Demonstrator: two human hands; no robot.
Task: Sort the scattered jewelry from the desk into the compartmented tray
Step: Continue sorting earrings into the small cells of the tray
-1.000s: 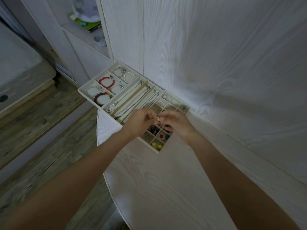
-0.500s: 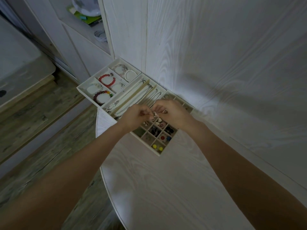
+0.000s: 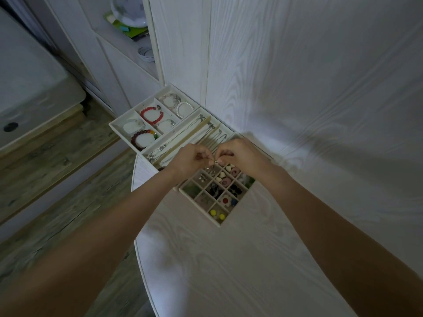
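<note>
Two hands, left (image 3: 190,157) and right (image 3: 238,154), pinch a small silver ring-like piece (image 3: 211,164) above the cream compartmented tray (image 3: 199,203) on the white wood-grain worktop (image 3: 229,259); a slip could drop it into a wrong, already filled cell below.

Dim, cool-toned indoor view; low overall exposure.

Brightest patch falls on the wall panel (image 3: 240,115) behind the tray (image 3: 119,128). Forearms cast soft shadows across the tabletop (image 3: 229,271). Wide-angle lens bends straight lines towards the edges. Lower corners dark and soft; small tray contents poorly resolved. No glare.
</note>
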